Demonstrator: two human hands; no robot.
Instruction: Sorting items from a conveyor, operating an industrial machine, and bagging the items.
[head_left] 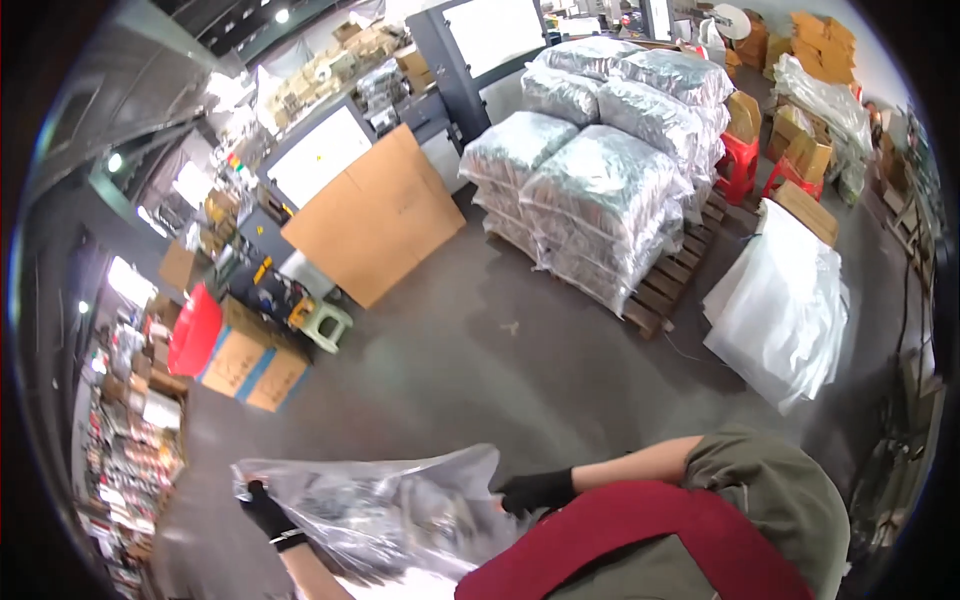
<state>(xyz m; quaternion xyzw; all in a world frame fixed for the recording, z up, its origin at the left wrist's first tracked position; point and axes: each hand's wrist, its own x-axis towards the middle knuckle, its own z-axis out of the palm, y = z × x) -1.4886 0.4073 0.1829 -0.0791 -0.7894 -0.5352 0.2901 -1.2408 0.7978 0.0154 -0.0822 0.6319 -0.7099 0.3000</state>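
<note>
Clear plastic bag (390, 505) stretched between gloved left hand (268, 512) and right hand (535, 490), each closed on an edge, above grey concrete floor (480, 360); bagged pallet (600, 170) and white sheets (785, 310) beyond.

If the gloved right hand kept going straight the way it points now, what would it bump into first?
The right hand points leftward and already grips the edge of the clear plastic bag. Going on, it would push into the bag's crumpled film and the grey contents inside, then probably toward the left hand holding the far edge. Depth is hard to judge.
</note>
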